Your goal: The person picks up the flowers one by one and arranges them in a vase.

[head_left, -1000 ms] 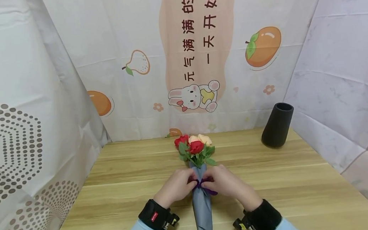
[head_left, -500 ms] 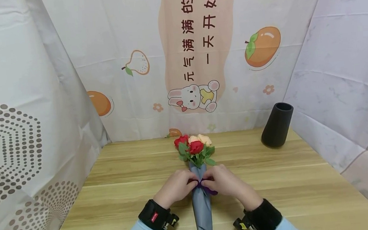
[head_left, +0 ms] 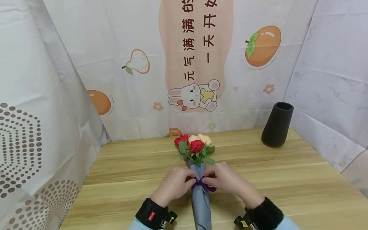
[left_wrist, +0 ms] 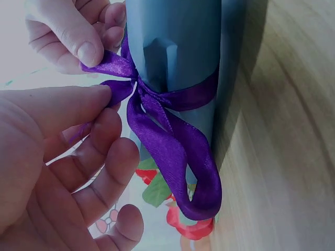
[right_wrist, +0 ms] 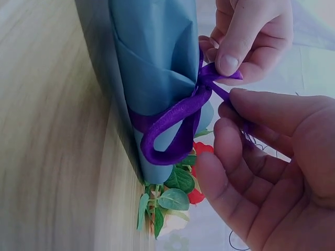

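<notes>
A bouquet of red and cream roses (head_left: 197, 146) in blue-grey wrapping paper (head_left: 201, 210) lies on the table, blooms toward the back wall. Round its middle runs a purple ribbon (left_wrist: 196, 95), knotted, with loops hanging at the sides. The left hand (head_left: 175, 185) pinches one part of the ribbon between thumb and forefinger beside the knot. From the other side, the right hand (head_left: 224, 180) pinches another part the same way. In the right wrist view, a purple loop (right_wrist: 175, 130) hangs below the knot, and frayed ribbon shows behind the right hand's fingers (right_wrist: 238, 151).
A black vase (head_left: 277, 125) stands at the table's back right. Printed cloth (head_left: 138, 97) hangs behind the wooden table (head_left: 127, 169), with more cloth at the left and right sides. Both wrists wear black bands with small cameras.
Both hands keep their pinch on the ribbon and have shifted only slightly. The lower end of the wrapped bouquet sits slightly higher in the head view.
</notes>
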Action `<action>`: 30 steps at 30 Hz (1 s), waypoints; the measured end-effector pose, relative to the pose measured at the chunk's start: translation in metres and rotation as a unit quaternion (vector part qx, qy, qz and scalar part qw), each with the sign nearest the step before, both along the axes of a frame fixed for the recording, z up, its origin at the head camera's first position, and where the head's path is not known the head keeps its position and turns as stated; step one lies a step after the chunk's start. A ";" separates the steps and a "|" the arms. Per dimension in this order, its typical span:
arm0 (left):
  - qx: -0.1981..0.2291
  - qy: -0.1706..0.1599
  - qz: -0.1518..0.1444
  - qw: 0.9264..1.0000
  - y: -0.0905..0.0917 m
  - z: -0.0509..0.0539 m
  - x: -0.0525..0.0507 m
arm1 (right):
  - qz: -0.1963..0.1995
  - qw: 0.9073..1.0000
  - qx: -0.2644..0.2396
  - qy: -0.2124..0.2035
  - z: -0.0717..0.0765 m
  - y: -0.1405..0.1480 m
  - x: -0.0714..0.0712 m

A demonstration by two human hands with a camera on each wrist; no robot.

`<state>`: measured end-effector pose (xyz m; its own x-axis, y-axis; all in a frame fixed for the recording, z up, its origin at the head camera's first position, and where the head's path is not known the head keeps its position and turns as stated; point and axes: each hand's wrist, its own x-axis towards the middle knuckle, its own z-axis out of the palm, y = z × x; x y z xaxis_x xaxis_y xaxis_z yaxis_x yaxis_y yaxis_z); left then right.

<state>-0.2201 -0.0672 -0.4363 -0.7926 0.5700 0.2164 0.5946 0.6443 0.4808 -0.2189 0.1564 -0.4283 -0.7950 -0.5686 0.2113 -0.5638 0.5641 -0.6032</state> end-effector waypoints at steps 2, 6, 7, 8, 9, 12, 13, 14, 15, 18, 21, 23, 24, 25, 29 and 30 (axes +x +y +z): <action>-0.002 0.004 0.000 1.000 -0.001 0.000 -0.001 | -0.002 1.000 -0.001 -0.002 0.000 0.001 0.000; 0.001 0.010 -0.004 1.000 -0.003 0.000 -0.001 | -0.004 1.000 -0.006 -0.001 0.000 0.001 0.000; 0.003 0.010 -0.005 1.000 -0.004 0.000 -0.001 | -0.004 1.000 -0.007 0.000 0.000 0.002 -0.001; 0.004 0.009 -0.005 1.000 -0.004 0.000 -0.002 | -0.004 1.000 -0.007 0.000 0.000 0.002 -0.001; 0.004 0.007 -0.005 1.000 -0.005 0.001 -0.002 | -0.005 1.000 -0.005 0.000 0.000 0.002 -0.001; 0.003 0.000 -0.003 1.000 -0.007 0.002 -0.002 | -0.005 1.000 -0.002 -0.003 0.001 0.002 -0.001; 0.002 -0.001 -0.001 1.000 -0.007 0.002 -0.002 | -0.005 1.000 0.000 -0.005 0.001 0.003 -0.001; 0.002 -0.002 -0.001 1.000 -0.008 0.003 -0.003 | -0.006 1.000 0.000 -0.007 0.002 0.003 -0.001; 0.002 -0.003 0.000 1.000 -0.008 0.003 -0.003 | -0.007 1.000 0.002 -0.009 0.002 0.003 -0.001; 0.001 -0.007 0.002 1.000 -0.010 0.003 -0.003 | -0.010 1.000 0.005 -0.015 0.001 0.003 -0.001; -0.001 -0.013 0.006 1.000 -0.010 0.004 -0.003 | -0.012 1.000 0.010 -0.015 0.001 0.005 -0.002; -0.003 -0.014 0.006 1.000 -0.011 0.003 -0.003 | -0.012 1.000 0.013 -0.014 0.000 0.005 -0.002; -0.004 -0.015 0.007 1.000 -0.011 0.003 -0.003 | -0.011 1.000 0.014 -0.013 0.000 0.005 -0.002; -0.004 -0.015 0.006 1.000 -0.012 0.003 -0.002 | -0.011 1.000 0.016 -0.012 0.000 0.006 -0.002; -0.005 -0.019 0.006 1.000 -0.013 0.003 -0.002 | -0.018 1.000 0.020 -0.011 -0.001 0.007 -0.003; -0.005 -0.021 0.007 1.000 -0.013 0.003 -0.002 | -0.019 1.000 0.021 -0.012 -0.002 0.007 -0.003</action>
